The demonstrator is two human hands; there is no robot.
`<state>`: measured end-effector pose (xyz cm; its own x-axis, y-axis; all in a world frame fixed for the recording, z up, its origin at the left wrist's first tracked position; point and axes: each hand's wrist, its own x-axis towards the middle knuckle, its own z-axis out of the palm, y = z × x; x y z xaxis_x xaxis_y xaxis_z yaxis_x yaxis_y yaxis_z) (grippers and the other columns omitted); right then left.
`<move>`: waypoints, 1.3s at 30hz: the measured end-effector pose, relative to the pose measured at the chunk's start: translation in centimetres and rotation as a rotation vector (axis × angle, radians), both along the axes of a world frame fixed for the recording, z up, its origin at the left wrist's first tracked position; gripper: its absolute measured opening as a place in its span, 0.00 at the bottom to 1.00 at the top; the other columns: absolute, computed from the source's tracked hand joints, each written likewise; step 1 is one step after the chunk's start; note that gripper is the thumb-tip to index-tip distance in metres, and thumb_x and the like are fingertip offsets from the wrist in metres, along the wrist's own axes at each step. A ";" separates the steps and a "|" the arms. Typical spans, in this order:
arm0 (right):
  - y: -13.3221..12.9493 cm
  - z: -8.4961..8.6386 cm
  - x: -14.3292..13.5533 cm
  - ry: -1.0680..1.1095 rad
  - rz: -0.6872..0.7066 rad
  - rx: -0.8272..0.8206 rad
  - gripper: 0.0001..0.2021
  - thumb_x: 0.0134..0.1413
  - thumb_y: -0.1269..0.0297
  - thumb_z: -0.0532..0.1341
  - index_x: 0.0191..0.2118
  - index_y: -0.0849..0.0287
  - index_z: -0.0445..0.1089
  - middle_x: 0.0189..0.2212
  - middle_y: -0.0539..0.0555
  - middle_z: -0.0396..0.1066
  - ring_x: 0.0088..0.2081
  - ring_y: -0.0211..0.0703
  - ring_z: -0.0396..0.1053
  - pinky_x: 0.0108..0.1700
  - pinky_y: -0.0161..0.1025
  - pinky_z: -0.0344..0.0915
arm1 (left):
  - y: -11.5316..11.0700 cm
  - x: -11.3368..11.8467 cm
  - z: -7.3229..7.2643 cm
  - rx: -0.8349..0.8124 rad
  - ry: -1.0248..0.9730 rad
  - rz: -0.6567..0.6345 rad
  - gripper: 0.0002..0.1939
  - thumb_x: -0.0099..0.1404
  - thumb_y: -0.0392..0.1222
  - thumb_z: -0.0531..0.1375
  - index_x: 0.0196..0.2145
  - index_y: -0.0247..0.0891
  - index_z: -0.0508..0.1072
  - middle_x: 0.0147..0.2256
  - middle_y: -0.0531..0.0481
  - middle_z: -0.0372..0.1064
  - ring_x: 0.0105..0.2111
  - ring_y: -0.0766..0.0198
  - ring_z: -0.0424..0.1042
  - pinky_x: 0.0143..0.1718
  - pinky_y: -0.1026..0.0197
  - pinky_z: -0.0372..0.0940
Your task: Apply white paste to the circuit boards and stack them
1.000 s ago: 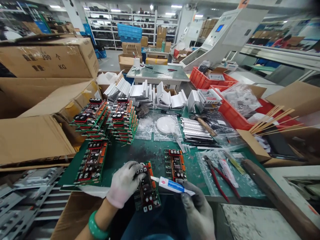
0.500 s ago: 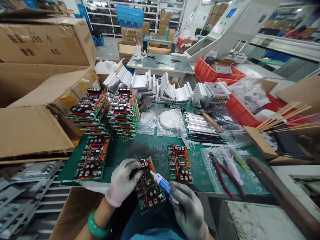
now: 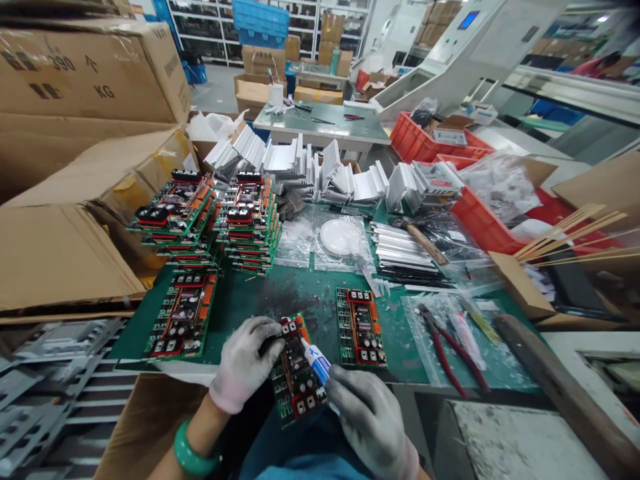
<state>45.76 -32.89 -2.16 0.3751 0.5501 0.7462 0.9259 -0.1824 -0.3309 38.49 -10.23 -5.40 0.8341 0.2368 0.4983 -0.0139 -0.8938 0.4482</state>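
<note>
Gloved in white, my left hand grips the upper left edge of a green circuit board at the table's front edge. The board carries red, black and orange parts. My right hand, in a grey-stained glove, is closed round a blue-and-white glue tube. The tube's nozzle points up and left, at the board's upper part; whether it touches cannot be made out. A second circuit board lies flat on the green table just right of the held one.
Stacked circuit boards stand at the back left, with another board in front. Behind are aluminium heat sinks. Red-handled pliers lie on a plastic bag at right, near metal strips, a hammer and a wooden bar.
My right hand has shifted slightly left and further up the tube, hiding more of it. My left hand and the held board stay nearly still.
</note>
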 end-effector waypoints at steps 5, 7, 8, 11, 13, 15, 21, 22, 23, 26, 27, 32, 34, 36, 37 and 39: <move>0.0 0.5 0.3 0.012 -0.006 -0.041 0.10 0.67 0.69 0.53 0.45 0.57 0.71 0.35 0.57 0.78 0.34 0.40 0.76 0.34 0.34 0.74 | 0.1 -0.1 -0.3 -0.009 0.011 -0.004 0.10 0.70 0.45 0.55 0.37 0.40 0.74 0.37 0.47 0.74 0.38 0.59 0.75 0.38 0.58 0.72; 0.0 0.5 0.4 0.009 -0.008 -0.053 0.10 0.67 0.68 0.52 0.45 0.57 0.71 0.35 0.58 0.78 0.34 0.41 0.77 0.33 0.35 0.74 | 0.1 -0.1 -0.2 -0.010 0.000 -0.007 0.09 0.69 0.44 0.55 0.38 0.40 0.74 0.38 0.47 0.74 0.38 0.60 0.75 0.39 0.58 0.72; 0.0 0.5 0.4 0.013 -0.011 -0.055 0.10 0.67 0.68 0.53 0.46 0.56 0.71 0.35 0.58 0.78 0.33 0.41 0.77 0.33 0.35 0.74 | 0.1 -0.2 -0.1 -0.008 -0.011 -0.016 0.09 0.69 0.44 0.55 0.39 0.40 0.74 0.39 0.47 0.74 0.40 0.59 0.74 0.40 0.57 0.72; -0.2 0.2 0.1 0.104 -0.039 -0.029 0.09 0.65 0.67 0.56 0.46 0.54 0.71 0.36 0.56 0.78 0.34 0.42 0.77 0.34 0.36 0.75 | 0.2 -0.3 0.5 0.015 -0.035 -0.131 0.10 0.68 0.47 0.58 0.43 0.41 0.72 0.46 0.44 0.72 0.52 0.53 0.69 0.49 0.51 0.70; -0.4 0.0 -0.1 0.237 -0.099 0.018 0.08 0.64 0.66 0.57 0.46 0.53 0.71 0.37 0.55 0.77 0.36 0.42 0.78 0.35 0.35 0.75 | 0.4 -0.3 0.8 0.041 -0.026 -0.253 0.17 0.66 0.55 0.59 0.45 0.41 0.71 0.52 0.42 0.69 0.59 0.48 0.62 0.54 0.46 0.66; -0.5 -0.1 -0.4 0.368 -0.175 0.056 0.07 0.65 0.64 0.57 0.46 0.53 0.71 0.37 0.54 0.77 0.36 0.43 0.78 0.36 0.35 0.76 | 0.6 -0.1 0.8 0.071 0.015 -0.338 0.25 0.62 0.63 0.60 0.47 0.41 0.71 0.55 0.40 0.66 0.62 0.45 0.57 0.57 0.42 0.63; -0.5 -0.8 -1.0 0.439 -0.188 0.134 0.07 0.66 0.62 0.56 0.45 0.53 0.70 0.36 0.53 0.77 0.35 0.43 0.78 0.36 0.35 0.76 | 1.0 0.7 -0.3 0.129 0.207 -0.434 0.37 0.52 0.68 0.65 0.51 0.40 0.68 0.61 0.37 0.58 0.66 0.41 0.49 0.61 0.40 0.58; -0.4 -1.0 -1.0 0.431 -0.169 0.138 0.07 0.66 0.64 0.56 0.45 0.53 0.70 0.37 0.53 0.77 0.36 0.42 0.78 0.36 0.34 0.76 | 1.1 0.8 -0.5 0.129 0.219 -0.448 0.38 0.52 0.68 0.66 0.52 0.40 0.67 0.62 0.36 0.57 0.66 0.41 0.48 0.61 0.40 0.58; -0.3 -1.1 -1.1 0.425 -0.150 0.137 0.07 0.66 0.65 0.56 0.46 0.53 0.70 0.38 0.53 0.76 0.37 0.41 0.77 0.37 0.34 0.76 | 1.2 0.8 -0.6 0.128 0.227 -0.460 0.39 0.52 0.67 0.66 0.53 0.39 0.66 0.63 0.35 0.56 0.66 0.41 0.47 0.61 0.40 0.58; 0.1 -1.4 -1.0 0.406 -0.108 0.118 0.08 0.66 0.68 0.56 0.47 0.53 0.69 0.39 0.54 0.76 0.39 0.41 0.77 0.39 0.34 0.75 | 1.2 0.9 -0.6 0.114 0.226 -0.486 0.39 0.52 0.65 0.67 0.53 0.39 0.65 0.63 0.35 0.55 0.67 0.42 0.46 0.62 0.41 0.57; 0.3 -1.4 -0.9 0.395 -0.097 0.108 0.08 0.65 0.68 0.56 0.47 0.53 0.69 0.39 0.55 0.76 0.39 0.41 0.77 0.39 0.35 0.75 | 1.2 0.9 -0.5 0.105 0.225 -0.491 0.38 0.51 0.65 0.67 0.52 0.38 0.66 0.63 0.34 0.55 0.67 0.42 0.46 0.62 0.41 0.57; 1.2 -1.0 -0.6 0.330 -0.057 0.092 0.10 0.63 0.70 0.57 0.48 0.52 0.69 0.39 0.55 0.77 0.38 0.43 0.77 0.37 0.37 0.76 | 0.9 1.0 -0.2 0.044 0.237 -0.471 0.35 0.49 0.63 0.70 0.47 0.39 0.67 0.61 0.35 0.59 0.66 0.43 0.49 0.62 0.41 0.58; 1.4 -1.0 -0.6 0.298 -0.063 0.104 0.10 0.63 0.70 0.57 0.48 0.53 0.69 0.38 0.55 0.77 0.37 0.43 0.77 0.35 0.37 0.76 | 0.9 1.0 -0.3 0.031 0.220 -0.469 0.35 0.49 0.61 0.71 0.47 0.39 0.66 0.60 0.35 0.60 0.65 0.43 0.50 0.61 0.42 0.59; 1.4 -1.0 -0.6 0.266 -0.068 0.109 0.09 0.64 0.70 0.56 0.47 0.53 0.69 0.37 0.56 0.77 0.36 0.43 0.77 0.34 0.37 0.76 | 0.9 1.0 -0.4 0.024 0.188 -0.482 0.36 0.50 0.61 0.71 0.49 0.39 0.65 0.60 0.34 0.60 0.65 0.43 0.50 0.62 0.41 0.58; 1.5 -1.1 -0.7 0.252 -0.069 0.108 0.09 0.64 0.70 0.56 0.47 0.53 0.69 0.37 0.56 0.77 0.35 0.43 0.77 0.34 0.37 0.76 | 0.9 1.0 -0.4 0.022 0.167 -0.490 0.37 0.50 0.60 0.70 0.50 0.39 0.64 0.60 0.34 0.60 0.66 0.44 0.50 0.61 0.41 0.58; 1.4 -1.2 -0.7 0.226 -0.073 0.105 0.08 0.65 0.69 0.56 0.46 0.54 0.69 0.36 0.56 0.77 0.35 0.43 0.77 0.34 0.37 0.76 | 0.9 1.0 -0.5 0.017 0.131 -0.494 0.37 0.52 0.60 0.70 0.51 0.39 0.62 0.60 0.34 0.61 0.65 0.45 0.50 0.61 0.41 0.59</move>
